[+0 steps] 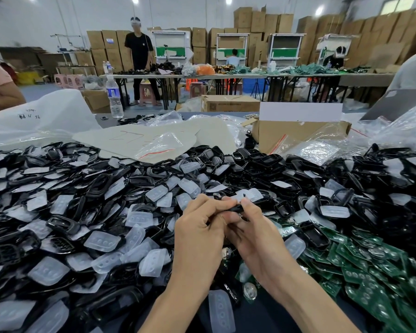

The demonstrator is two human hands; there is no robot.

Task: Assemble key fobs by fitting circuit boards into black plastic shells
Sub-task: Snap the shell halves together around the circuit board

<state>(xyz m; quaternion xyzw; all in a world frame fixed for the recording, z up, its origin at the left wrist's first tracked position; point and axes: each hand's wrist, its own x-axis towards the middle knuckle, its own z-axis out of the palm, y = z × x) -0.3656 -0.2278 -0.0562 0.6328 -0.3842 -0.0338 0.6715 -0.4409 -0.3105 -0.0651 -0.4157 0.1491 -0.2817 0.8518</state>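
Head camera: left hand (pixel 198 228) and right hand (pixel 255 233) both pinch one black shell (pixel 234 207), edge-on, above a heap (pixel 91 186) of shells. Green boards (pixel 370 267) lie at right. Handwriting on a white bag (pixel 46 109) is illegible.

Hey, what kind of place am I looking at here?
Probably a small factory's assembly floor: heaps of black plastic shells and green circuit boards up close, brown cardboard cartons stacked high behind.
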